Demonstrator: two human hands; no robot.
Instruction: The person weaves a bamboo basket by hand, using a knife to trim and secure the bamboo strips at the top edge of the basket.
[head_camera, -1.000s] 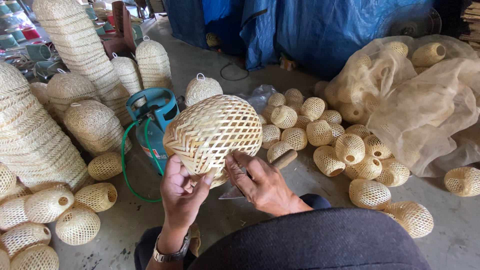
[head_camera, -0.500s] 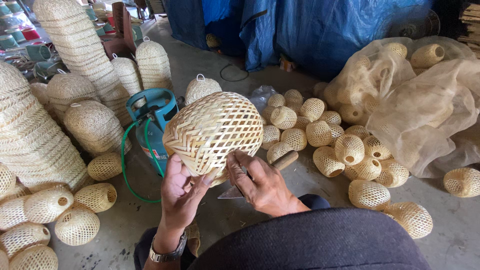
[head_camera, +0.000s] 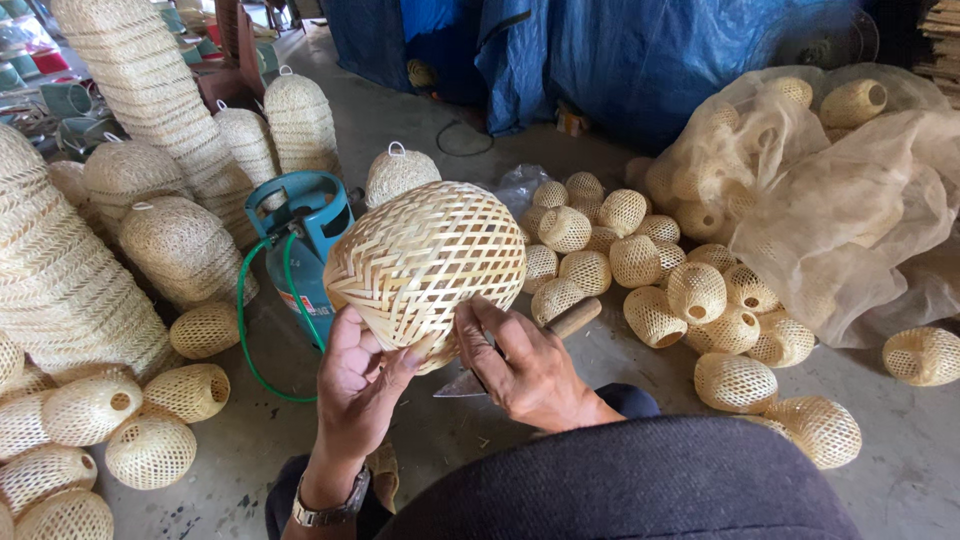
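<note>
I hold the woven bamboo shade (head_camera: 425, 262) up in front of me, above the floor (head_camera: 560, 400), with my left hand (head_camera: 362, 385) cupping its lower rim, the grip closed on the weave. My right hand (head_camera: 525, 365) presses against the rim too, its grip clamped on a knife (head_camera: 462, 384) with a wooden handle (head_camera: 572, 318). The blade sits close to my left fingertips; I judge a slip could nick them or cut a strip. The blue gas cylinder (head_camera: 305, 235) stands just behind.
</note>
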